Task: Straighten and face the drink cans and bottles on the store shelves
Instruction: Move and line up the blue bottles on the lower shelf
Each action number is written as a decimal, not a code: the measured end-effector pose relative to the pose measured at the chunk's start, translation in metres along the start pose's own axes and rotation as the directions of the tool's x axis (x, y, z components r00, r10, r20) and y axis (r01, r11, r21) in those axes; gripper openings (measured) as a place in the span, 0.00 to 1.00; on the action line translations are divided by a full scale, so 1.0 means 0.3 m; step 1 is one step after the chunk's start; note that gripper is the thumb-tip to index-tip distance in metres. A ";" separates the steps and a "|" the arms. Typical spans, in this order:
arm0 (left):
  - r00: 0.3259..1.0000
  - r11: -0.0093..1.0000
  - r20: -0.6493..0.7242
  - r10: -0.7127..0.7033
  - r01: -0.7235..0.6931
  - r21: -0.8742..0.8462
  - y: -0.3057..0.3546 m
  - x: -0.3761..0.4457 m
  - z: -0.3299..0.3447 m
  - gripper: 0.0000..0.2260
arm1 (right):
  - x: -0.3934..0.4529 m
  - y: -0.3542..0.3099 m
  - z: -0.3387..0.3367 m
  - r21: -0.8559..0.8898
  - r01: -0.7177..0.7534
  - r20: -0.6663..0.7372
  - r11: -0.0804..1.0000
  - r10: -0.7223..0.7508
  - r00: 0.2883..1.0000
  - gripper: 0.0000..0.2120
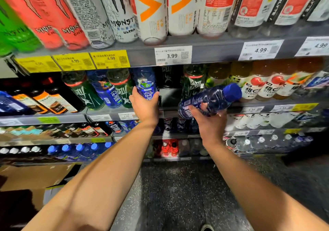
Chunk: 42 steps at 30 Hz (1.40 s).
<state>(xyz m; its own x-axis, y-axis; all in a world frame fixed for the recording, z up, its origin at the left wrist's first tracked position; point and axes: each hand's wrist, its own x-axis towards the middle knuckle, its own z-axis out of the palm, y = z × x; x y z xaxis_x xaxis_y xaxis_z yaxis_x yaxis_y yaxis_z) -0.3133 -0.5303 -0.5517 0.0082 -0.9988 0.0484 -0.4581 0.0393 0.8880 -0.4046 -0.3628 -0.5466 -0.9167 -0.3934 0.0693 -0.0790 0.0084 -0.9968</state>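
Observation:
My left hand (145, 105) grips the lower part of an upright blue bottle (145, 83) standing on the second shelf (169, 112). My right hand (209, 119) holds a second blue bottle (211, 100) in front of that shelf, tilted on its side with its blue cap pointing up and right. Between the two bottles a dark gap in the shelf row shows. Green bottles (83, 92) and another blue bottle (106, 92) stand to the left of my left hand. White bottles with apple labels (256, 88) stand to the right.
The top shelf (213, 50) carries Monster cans (122, 17) and white bottles with orange arrows (151, 12), with price tags on its edge. Lower shelves hold more bottles. Flattened cardboard (35, 177) lies on the floor at the lower left. The speckled floor (178, 195) runs below.

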 end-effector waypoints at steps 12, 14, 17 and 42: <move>1.000 1.000 0.011 0.024 -0.024 0.010 0.020 0.018 0.008 0.18 | 0.001 0.005 -0.021 -0.005 0.019 -0.003 1.000 -0.019 1.000 0.23; 0.997 0.998 0.061 0.052 -0.054 0.030 0.015 0.022 0.001 0.20 | -0.005 0.009 -0.020 0.011 0.023 -0.006 1.000 -0.023 1.000 0.22; 0.986 0.997 0.147 0.077 -0.079 0.007 0.015 0.014 -0.002 0.19 | -0.013 0.006 -0.022 0.038 0.031 -0.007 0.999 -0.030 1.000 0.21; 0.976 0.978 0.106 0.192 -0.199 0.064 -0.030 0.036 -0.100 0.21 | -0.014 -0.024 0.176 -0.068 0.145 0.180 0.987 -0.131 0.975 0.30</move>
<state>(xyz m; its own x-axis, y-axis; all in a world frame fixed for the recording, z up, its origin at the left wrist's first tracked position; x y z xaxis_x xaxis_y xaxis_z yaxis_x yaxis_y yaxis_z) -0.2826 -0.5404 -0.5454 -0.1743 -0.9701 0.1689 -0.5066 0.2354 0.8294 -0.3794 -0.4097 -0.5417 -0.8129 -0.5500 0.1912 -0.2378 0.0138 -0.9712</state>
